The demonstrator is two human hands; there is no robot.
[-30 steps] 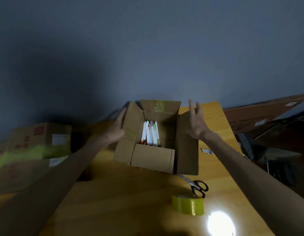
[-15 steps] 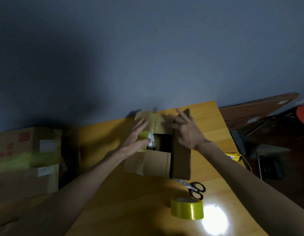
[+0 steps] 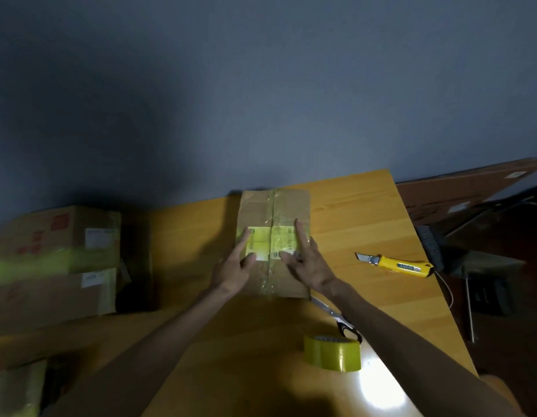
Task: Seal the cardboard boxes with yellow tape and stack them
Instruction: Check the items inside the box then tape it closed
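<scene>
A small cardboard box point(image 3: 273, 212) lies on the wooden table point(image 3: 366, 212) with its top flaps folded flat, a seam running down the middle and a yellowish label across it. My left hand point(image 3: 235, 267) presses on the left flap with straight fingers. My right hand point(image 3: 306, 260) presses on the right flap the same way. A roll of yellow tape point(image 3: 332, 352) stands on the table near me, to the right of my right forearm.
Scissors point(image 3: 336, 319) lie between the box and the tape roll. A yellow utility knife point(image 3: 396, 264) rests at the table's right edge. Two stacked boxes point(image 3: 59, 260) with yellow tape sit at the left. A flat brown carton point(image 3: 460, 188) leans beyond the right edge.
The box was open with pens showing; both hands folded the side flaps inward and now press them flat. The camera view shifted slightly.
</scene>
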